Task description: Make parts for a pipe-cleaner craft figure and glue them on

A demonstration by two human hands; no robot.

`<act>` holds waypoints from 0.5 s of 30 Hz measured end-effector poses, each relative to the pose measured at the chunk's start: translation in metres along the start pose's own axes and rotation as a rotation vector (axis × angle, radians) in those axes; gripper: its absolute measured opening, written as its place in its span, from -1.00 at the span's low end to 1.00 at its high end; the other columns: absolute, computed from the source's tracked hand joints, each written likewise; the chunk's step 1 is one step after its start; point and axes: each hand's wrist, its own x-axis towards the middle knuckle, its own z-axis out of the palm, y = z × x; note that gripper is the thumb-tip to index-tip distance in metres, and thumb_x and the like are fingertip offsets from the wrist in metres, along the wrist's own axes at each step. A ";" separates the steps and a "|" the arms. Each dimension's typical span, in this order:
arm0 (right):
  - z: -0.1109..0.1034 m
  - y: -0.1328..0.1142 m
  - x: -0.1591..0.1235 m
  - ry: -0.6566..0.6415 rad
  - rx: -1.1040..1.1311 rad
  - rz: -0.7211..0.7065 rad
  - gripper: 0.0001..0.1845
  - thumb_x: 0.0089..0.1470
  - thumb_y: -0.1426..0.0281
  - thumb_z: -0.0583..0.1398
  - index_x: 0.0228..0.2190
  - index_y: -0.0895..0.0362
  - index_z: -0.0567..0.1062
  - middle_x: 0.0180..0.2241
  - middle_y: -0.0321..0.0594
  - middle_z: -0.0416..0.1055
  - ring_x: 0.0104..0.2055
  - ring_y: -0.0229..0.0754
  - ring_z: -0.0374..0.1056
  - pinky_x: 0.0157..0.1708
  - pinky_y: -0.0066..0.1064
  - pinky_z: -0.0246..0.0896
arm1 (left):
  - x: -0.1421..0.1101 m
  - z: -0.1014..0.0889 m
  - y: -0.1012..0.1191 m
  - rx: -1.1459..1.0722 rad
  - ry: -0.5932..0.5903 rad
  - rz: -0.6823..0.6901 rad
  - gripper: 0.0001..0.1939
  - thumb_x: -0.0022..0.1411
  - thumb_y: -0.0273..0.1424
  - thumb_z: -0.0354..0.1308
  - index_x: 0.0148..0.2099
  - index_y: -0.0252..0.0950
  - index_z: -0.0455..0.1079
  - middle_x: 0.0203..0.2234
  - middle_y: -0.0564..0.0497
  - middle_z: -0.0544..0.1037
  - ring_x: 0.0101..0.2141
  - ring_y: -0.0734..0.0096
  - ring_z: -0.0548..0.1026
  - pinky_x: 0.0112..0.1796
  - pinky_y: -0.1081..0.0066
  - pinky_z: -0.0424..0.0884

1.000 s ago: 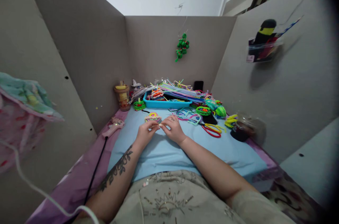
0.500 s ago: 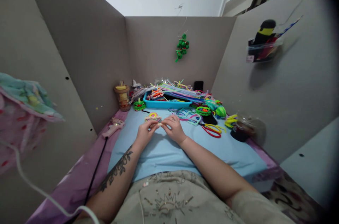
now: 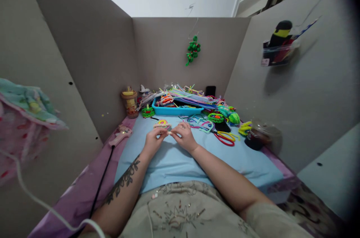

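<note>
My left hand (image 3: 154, 141) and my right hand (image 3: 184, 137) meet over the blue cloth, thumbs and fingertips pinched together. Between them is a small cream-white piece (image 3: 169, 133), possibly a bit of pipe cleaner; the fingers cover most of it. Just behind the left fingers lies a fuzzy pipe-cleaner figure (image 3: 162, 122) in pink, yellow and cream, its lower part hidden by the hand. Loose pastel pipe cleaners (image 3: 201, 122) lie beyond my right hand. Red-handled scissors (image 3: 226, 140) rest farther right.
A blue tray (image 3: 177, 111) heaped with pipe cleaners (image 3: 185, 95) stands at the back. Left are a lidded cup (image 3: 130, 104) and a pink glue gun (image 3: 120, 136) with a black cord. A dark-lidded cup (image 3: 254, 139) lies right. Grey panels (image 3: 168, 54) enclose three sides.
</note>
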 end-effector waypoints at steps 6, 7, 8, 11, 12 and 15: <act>0.001 0.009 0.000 0.070 0.096 0.053 -0.75 0.03 0.36 0.22 -0.17 0.04 0.47 -0.32 -0.22 0.49 -0.21 -0.11 0.29 -0.13 -0.22 0.13 | 0.004 -0.004 0.003 -0.037 0.058 0.014 -0.87 0.16 -0.36 0.14 -0.30 -0.28 0.49 -0.29 -0.08 0.57 -0.21 0.34 0.51 -0.14 0.31 0.43; 0.000 0.011 0.000 0.080 0.121 0.075 -0.73 0.04 0.37 0.21 -0.16 0.05 0.46 -0.31 -0.21 0.48 -0.22 -0.11 0.31 -0.13 -0.22 0.15 | 0.004 -0.005 0.003 -0.042 0.066 0.001 -0.86 0.17 -0.36 0.13 -0.29 -0.28 0.50 -0.29 -0.09 0.58 -0.20 0.33 0.51 -0.14 0.30 0.43; 0.000 0.014 0.000 0.090 0.141 0.096 -0.75 0.05 0.38 0.19 -0.17 0.05 0.46 -0.31 -0.21 0.48 -0.23 -0.12 0.32 -0.13 -0.21 0.16 | 0.005 -0.005 0.004 -0.044 0.071 -0.013 -0.85 0.17 -0.36 0.13 -0.29 -0.28 0.50 -0.28 -0.09 0.58 -0.20 0.33 0.52 -0.13 0.30 0.43; -0.004 0.021 0.000 0.107 0.179 0.146 -0.80 0.07 0.37 0.16 -0.22 0.07 0.47 -0.31 -0.20 0.48 -0.27 -0.13 0.34 -0.14 -0.20 0.18 | 0.005 -0.006 0.003 -0.042 0.085 -0.070 -0.82 0.17 -0.35 0.11 -0.26 -0.28 0.51 -0.25 -0.09 0.58 -0.19 0.32 0.52 -0.11 0.28 0.43; -0.004 0.022 0.000 0.102 0.196 0.150 -0.80 0.07 0.35 0.17 -0.22 0.08 0.47 -0.31 -0.19 0.48 -0.27 -0.13 0.34 -0.16 -0.21 0.19 | 0.005 -0.007 0.003 -0.045 0.095 -0.095 -0.82 0.16 -0.35 0.11 -0.26 -0.29 0.51 -0.25 -0.09 0.59 -0.19 0.31 0.52 -0.11 0.27 0.43; -0.005 0.021 0.000 0.053 0.240 0.125 -0.74 0.07 0.28 0.18 -0.19 0.09 0.46 -0.30 -0.17 0.47 -0.26 -0.14 0.35 -0.22 -0.26 0.22 | 0.004 -0.006 0.000 -0.075 0.114 -0.166 -0.80 0.14 -0.33 0.12 -0.26 -0.31 0.51 -0.24 -0.11 0.59 -0.18 0.27 0.53 -0.12 0.27 0.44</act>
